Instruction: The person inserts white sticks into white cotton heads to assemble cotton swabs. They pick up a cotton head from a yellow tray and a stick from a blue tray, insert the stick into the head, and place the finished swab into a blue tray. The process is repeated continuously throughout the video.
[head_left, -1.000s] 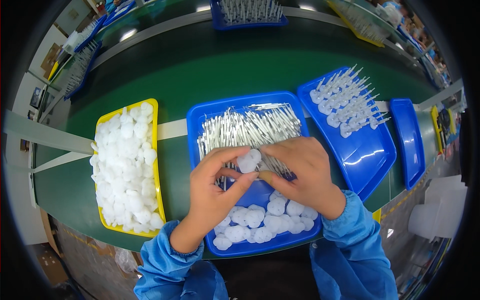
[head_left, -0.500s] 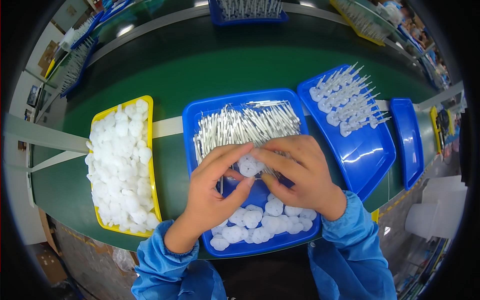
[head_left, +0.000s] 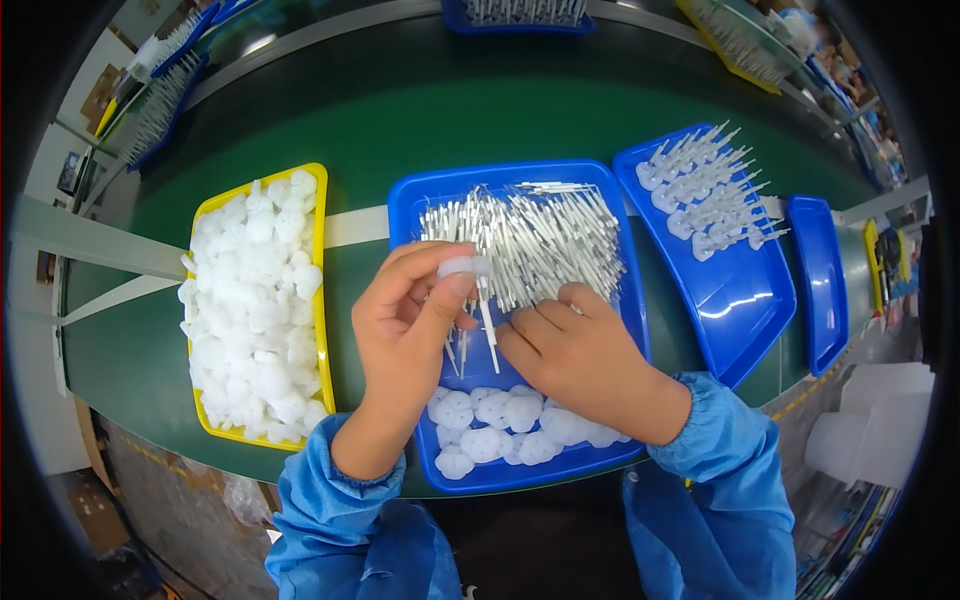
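Between thumb and fingers, my left hand (head_left: pixel 405 310) pinches a translucent white scalloped plastic disc (head_left: pixel 462 266), tilted edge-on. A thin white rod (head_left: pixel 489 325) points down from the disc, above the blue tray (head_left: pixel 640 300). My right hand (head_left: pixel 590 365) is just right of that rod, fingers curled in over the tray; what they hold, if anything, is hidden. Many thin white and grey rods (head_left: pixel 545 235) lie in the tray's far part. Loose scalloped discs (head_left: pixel 487 443) lie in its near part.
At left, a yellow tray (head_left: pixel 322 300) is heaped with white discs (head_left: pixel 250 310). On the right, a blue tray (head_left: pixel 745 310) holds discs with upright rods (head_left: pixel 710 195), beside a narrow blue tray (head_left: pixel 818 280). More loaded trays stand along the green table's (head_left: pixel 380 110) far side.
The disc has turned from face-up to edge-on, with its rod now showing below. My right hand has moved off the disc, down and toward me, its fingers curling. The whole view has shifted slightly.
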